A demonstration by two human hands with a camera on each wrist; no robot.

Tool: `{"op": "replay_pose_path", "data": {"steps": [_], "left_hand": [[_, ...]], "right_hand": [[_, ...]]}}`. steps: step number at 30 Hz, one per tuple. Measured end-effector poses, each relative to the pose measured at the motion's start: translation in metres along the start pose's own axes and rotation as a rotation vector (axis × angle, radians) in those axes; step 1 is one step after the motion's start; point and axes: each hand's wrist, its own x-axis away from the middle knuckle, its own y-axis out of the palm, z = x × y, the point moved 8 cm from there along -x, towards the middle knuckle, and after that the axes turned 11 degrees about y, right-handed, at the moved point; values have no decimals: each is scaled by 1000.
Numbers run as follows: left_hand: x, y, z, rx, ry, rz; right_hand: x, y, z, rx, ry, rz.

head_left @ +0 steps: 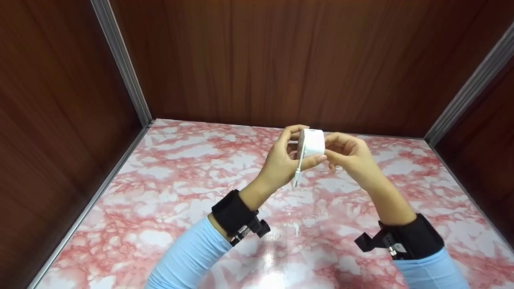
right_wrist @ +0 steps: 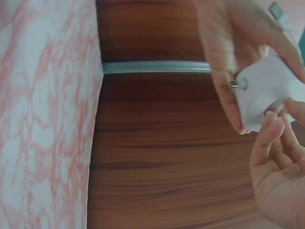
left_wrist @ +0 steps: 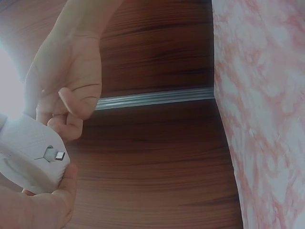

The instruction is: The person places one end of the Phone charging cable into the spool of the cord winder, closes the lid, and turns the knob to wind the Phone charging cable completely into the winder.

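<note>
Above the marbled tabletop [head_left: 180,208], the left hand [head_left: 279,160] grips a white device [head_left: 315,141], its cable [head_left: 298,170] dangling. The right hand [head_left: 355,156], fingers bent, touches the opposite side; whether it pinches, I cannot tell.

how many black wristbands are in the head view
2: the left arm's wristband, beside a light blue sleeve, and the right arm's wristband, beside another light blue sleeve.

Device [head_left: 315,143] in fingers [head_left: 295,129]: white. Cable [head_left: 297,173] beside fingers: white. Table [head_left: 160,200] beneath fingers: marbled red-pink, white. Wall [head_left: 261,60] beyond fingers: dark brown, wood-grained.
</note>
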Motion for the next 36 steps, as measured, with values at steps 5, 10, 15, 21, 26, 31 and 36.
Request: {"op": "replay_pose_path", "data": {"steps": [5,10,15,21,26,31,36], "left_hand": [[1,1,0,-16,-6,-4],[0,2,0,9,-6,-9],[0,3,0,24,-6,-12],[-1,2,1,40,18,-6],[1,3,-1,35,1,-5],[2,4,-2,12,-18,-5],[2,5,0,41,6,-14]], "right_hand": [[3,-2,-12,126,-176,108],[14,1,-26,334,-465,206],[13,-1,-24,330,-468,171],[0,-3,7,-102,73,-28],[2,7,21,-160,397,-104],[3,12,26,-63,504,-159],[3,10,24,-76,474,-183]]}}
